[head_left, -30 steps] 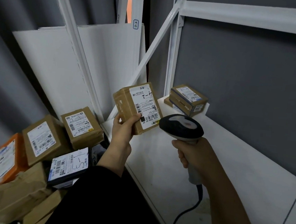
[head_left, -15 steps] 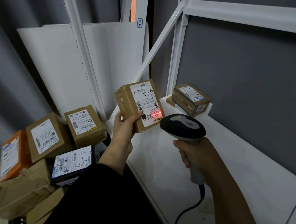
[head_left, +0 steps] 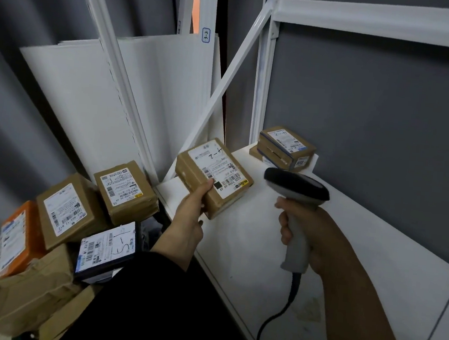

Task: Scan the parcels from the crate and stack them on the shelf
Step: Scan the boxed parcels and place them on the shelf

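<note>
The left grip (head_left: 188, 215) is closed round the near corner of a brown cardboard parcel with a white printed label (head_left: 214, 177), thumb on the label's edge, holding it label-up just above the front left corner of the white shelf board (head_left: 346, 263). The right grip (head_left: 307, 232) is wrapped round the handle of a grey handheld scanner with a black head (head_left: 295, 187), which sits just right of the parcel. No scan light shows on the label.

The small stack of brown labelled parcels (head_left: 285, 148) lies ahead and to the right of the left grip, in the shelf's back corner. The left grip is the nearer one. The held parcel's long axis slants from far-left to near-right, so it probably needs a slight turn to match the stack.

The scanner head crowds that path. A white diagonal brace (head_left: 225, 87) rises just left of it. Behind and left of the left grip lies the heap of unscanned parcels (head_left: 66, 209).
</note>
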